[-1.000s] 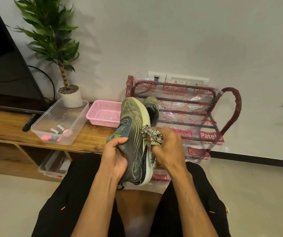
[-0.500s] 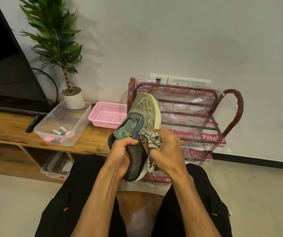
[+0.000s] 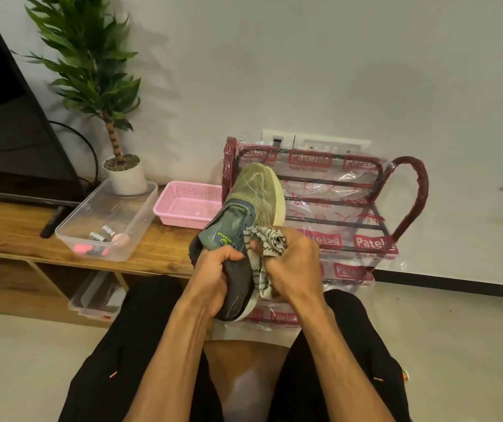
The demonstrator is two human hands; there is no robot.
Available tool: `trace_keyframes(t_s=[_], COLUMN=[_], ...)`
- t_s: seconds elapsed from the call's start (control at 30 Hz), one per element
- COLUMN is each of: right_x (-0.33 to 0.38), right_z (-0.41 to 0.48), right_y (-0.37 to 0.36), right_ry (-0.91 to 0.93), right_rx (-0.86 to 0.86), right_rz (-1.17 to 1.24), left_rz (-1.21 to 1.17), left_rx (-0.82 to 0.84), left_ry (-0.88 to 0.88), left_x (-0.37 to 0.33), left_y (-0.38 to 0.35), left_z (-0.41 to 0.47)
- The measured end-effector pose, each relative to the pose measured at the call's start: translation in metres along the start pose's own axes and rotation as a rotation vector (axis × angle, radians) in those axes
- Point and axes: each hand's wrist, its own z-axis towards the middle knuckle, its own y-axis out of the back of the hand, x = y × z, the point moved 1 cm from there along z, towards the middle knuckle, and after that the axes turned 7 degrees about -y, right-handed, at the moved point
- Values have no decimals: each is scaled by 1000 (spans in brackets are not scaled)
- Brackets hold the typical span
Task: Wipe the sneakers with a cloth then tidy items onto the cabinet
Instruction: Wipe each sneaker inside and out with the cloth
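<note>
Wooden worktop (image 3: 10, 229) runs along my left; the plastic-wrapped red metal shoe rack (image 3: 420, 190) stands just behind the olive-green mesh sneaker (image 3: 256, 193). I see its long axis running toe-up, away from me. My left hand (image 3: 213, 269) grips its heel end; my right hand (image 3: 297, 266) clamps the black-and-white striped cloth (image 3: 270, 240) against its right flank.

The sneaker (image 3: 245, 208) has "NITWEAR" in bright green on its tongue. The clear plastic wrap (image 3: 340, 190) around the rack (image 3: 420, 193) repeats "Patelsa" in white on red labels. Under each is a registration-number line with digits too blurred to read.
</note>
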Motion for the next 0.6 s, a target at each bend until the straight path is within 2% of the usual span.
trace_keyframes(t_s=[0.13,0.2,0.27,0.33,0.43,0.53,0.6], right_x=[-3,-5,-6,-3,-5,-5,-6], right_z=[20,19,8,-4,-1,15,19], right_y=[0,-3,-7,-11,-15,-9,-6], right_ry=[-4,-38,-79,-60,-31,-122,-187], right_rx=[-179,-145,-41,14,-77,-178,-139], right_rz=[-89,-80,-17,25,-22,-71,-47], left_rz=[-43,-57,-83,-123,-94,-82,-64], left_rx=[16,5,-19,-50,-40,-8,-11], left_ry=[10,26,52,76,83,64,50], left_x=[4,4,6,6,7,8,8], left_y=[-2,0,2,1,0,0,0], left_z=[-3,-3,-1,1,1,-2,-3])
